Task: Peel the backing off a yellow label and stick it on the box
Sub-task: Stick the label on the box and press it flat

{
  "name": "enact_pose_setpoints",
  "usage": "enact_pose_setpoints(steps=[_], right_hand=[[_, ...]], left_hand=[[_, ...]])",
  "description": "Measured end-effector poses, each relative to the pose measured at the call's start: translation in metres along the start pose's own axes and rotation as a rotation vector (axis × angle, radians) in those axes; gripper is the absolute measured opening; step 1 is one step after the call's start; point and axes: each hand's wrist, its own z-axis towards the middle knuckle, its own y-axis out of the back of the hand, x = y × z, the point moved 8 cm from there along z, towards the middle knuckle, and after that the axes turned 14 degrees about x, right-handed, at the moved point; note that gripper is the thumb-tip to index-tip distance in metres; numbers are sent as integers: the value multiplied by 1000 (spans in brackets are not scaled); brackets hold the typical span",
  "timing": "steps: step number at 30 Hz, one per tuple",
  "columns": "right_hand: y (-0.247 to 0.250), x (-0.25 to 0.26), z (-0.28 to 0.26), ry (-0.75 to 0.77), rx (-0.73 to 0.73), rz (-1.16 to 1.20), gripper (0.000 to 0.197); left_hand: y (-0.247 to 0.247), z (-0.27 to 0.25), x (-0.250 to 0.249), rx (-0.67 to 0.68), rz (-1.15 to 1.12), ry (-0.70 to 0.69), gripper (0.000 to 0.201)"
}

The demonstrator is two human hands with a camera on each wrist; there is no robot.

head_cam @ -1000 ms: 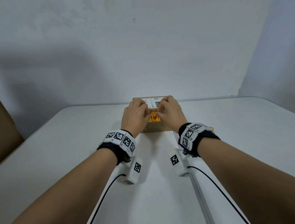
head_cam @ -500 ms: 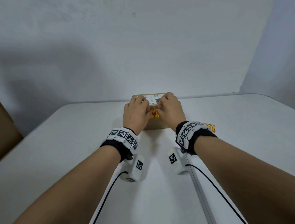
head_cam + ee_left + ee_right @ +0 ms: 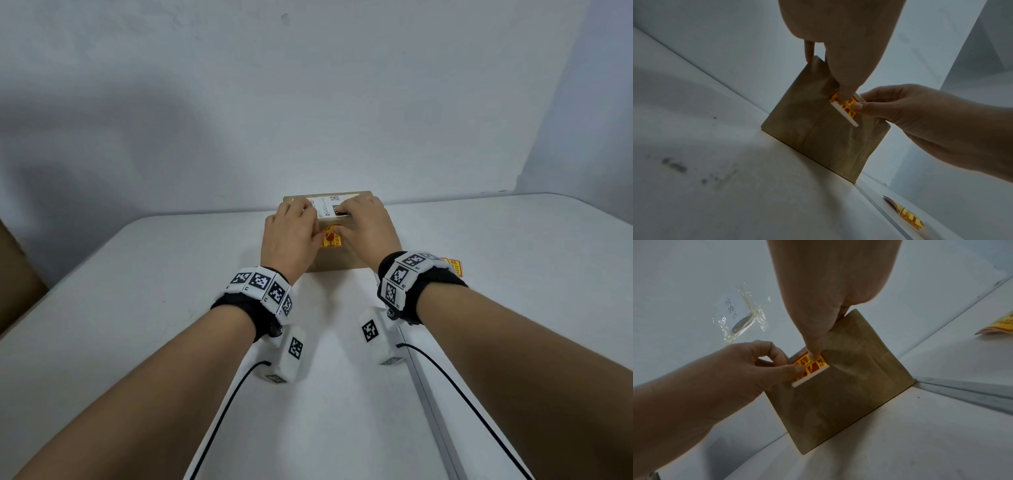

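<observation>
A brown cardboard box (image 3: pixel 337 263) with a white shipping label stands at the table's far middle. Both hands lie on its top with the yellow label (image 3: pixel 329 240) between them. My left hand (image 3: pixel 308 224) holds the label's left edge, thumb on its face and index curled behind, as the right wrist view shows (image 3: pixel 792 365). My right hand (image 3: pixel 346 224) holds the right edge the same way (image 3: pixel 859 102). A right fingertip presses the yellow label (image 3: pixel 807 368) onto the box (image 3: pixel 838 399). A white backing strip (image 3: pixel 810 379) sticks out along the label's near edge.
Spare yellow labels (image 3: pixel 454 267) lie on the white table (image 3: pixel 137 308) just right of my right wrist. A seam in the table (image 3: pixel 431 411) runs toward me from the box. Crumpled clear tape (image 3: pixel 742 318) is stuck on the wall behind. A brown object (image 3: pixel 13 284) stands at the far left.
Both hands have carried the yellow label away from me and down onto the box top. More of the spare labels shows beside my right wrist.
</observation>
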Motion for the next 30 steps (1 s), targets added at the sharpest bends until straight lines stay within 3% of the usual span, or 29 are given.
enact_pose_setpoints(steps=[8, 17, 30], right_hand=[[1, 1, -1, 5, -14, -8, 32], [2, 2, -3, -3, -11, -7, 30], [1, 1, -1, 5, 16, -38, 32]], left_hand=[[2, 3, -2, 34, -12, -5, 36], [7, 12, -9, 22, 26, 18, 27], [4, 15, 7, 185, 29, -52, 31]])
